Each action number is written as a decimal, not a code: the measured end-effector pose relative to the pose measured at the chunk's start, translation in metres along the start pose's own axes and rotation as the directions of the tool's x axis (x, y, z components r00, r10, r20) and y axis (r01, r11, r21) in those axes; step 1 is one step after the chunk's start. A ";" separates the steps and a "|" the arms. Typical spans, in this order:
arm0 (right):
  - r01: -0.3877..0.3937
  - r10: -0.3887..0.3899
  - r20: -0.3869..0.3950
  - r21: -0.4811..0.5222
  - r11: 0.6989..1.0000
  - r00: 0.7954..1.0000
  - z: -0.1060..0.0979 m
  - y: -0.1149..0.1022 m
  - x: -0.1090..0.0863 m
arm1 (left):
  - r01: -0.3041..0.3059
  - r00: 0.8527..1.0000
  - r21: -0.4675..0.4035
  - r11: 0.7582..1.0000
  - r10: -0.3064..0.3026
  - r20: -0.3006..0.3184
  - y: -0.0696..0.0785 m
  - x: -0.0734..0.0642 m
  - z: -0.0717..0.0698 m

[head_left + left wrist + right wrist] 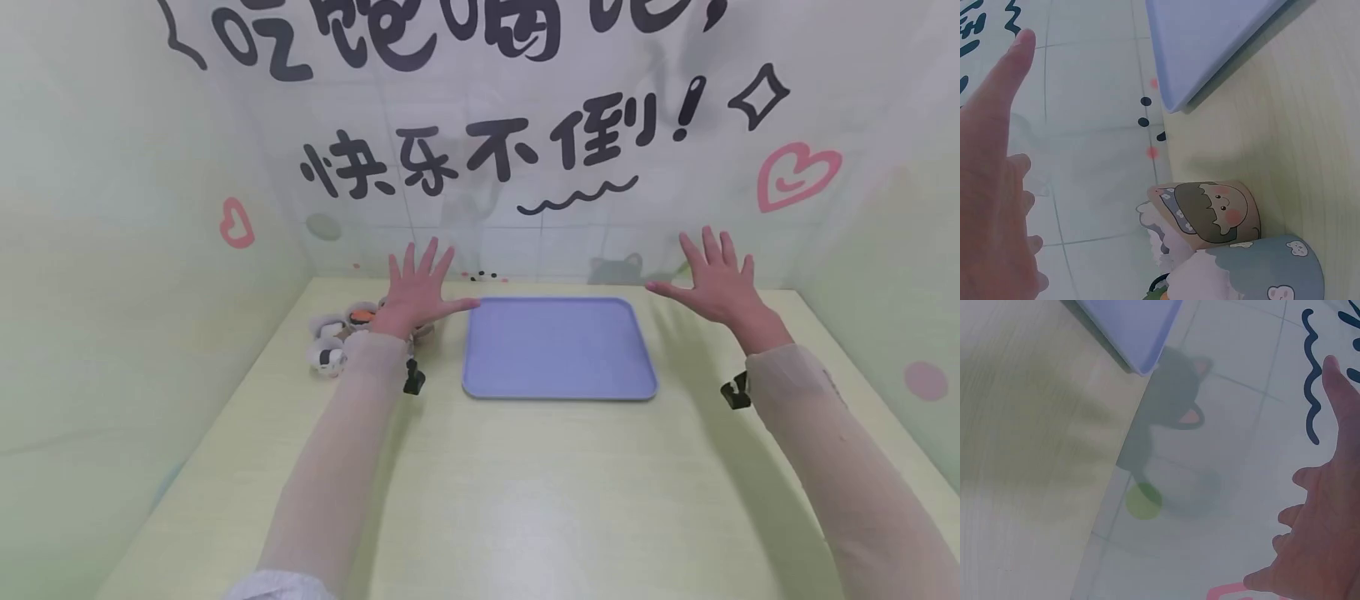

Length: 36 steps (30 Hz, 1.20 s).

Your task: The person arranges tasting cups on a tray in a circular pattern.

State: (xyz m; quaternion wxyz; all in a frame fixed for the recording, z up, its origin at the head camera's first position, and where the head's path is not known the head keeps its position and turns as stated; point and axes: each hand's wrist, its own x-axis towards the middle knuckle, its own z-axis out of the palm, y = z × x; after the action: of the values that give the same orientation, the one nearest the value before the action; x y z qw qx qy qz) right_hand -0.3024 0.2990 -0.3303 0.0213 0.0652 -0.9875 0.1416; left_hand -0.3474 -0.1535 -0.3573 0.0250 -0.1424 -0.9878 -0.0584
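Both hands are raised above the far part of the table with fingers spread and nothing in them. My left hand [417, 293] hovers over a cluster of small food-like pieces [327, 358] in paper wrappers and partly hides them. In the left wrist view, a wrapper with a cartoon face [1225, 209] lies beside a blue-grey wrapper [1279, 272] holding something white. My right hand [720, 287] is held to the right of a lavender tray [558, 350], apart from it. The tray lies flat between the two hands.
A pale wooden table [510, 483] stretches toward me. Behind it stands a tiled wall [480, 242] with dark lettering and drawings; side walls rise left and right. A black clip [414, 379] hangs at the left wrist, another black clip [737, 392] at the right.
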 end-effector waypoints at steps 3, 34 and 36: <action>0.002 -0.002 -0.004 0.001 1.000 1.000 0.000 0.001 0.000 | -0.001 1.000 0.010 1.000 0.001 0.001 0.000 0.001 0.000; 0.021 -0.026 0.110 0.047 0.999 0.994 -0.002 -0.011 -0.006 | 0.012 0.993 -0.212 0.977 0.013 0.114 0.003 -0.003 0.002; 0.028 -0.033 0.119 0.045 0.999 0.992 -0.002 -0.011 -0.007 | 0.010 0.993 -0.231 0.973 0.018 0.119 0.004 -0.004 0.002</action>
State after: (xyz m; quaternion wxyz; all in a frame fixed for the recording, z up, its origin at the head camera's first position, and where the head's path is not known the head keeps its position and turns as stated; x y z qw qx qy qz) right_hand -0.2941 0.2899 -0.3260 -0.0371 0.0890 -0.9826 0.1585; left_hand -0.3429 -0.1505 -0.3592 -0.0510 -0.1496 -0.9737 -0.1643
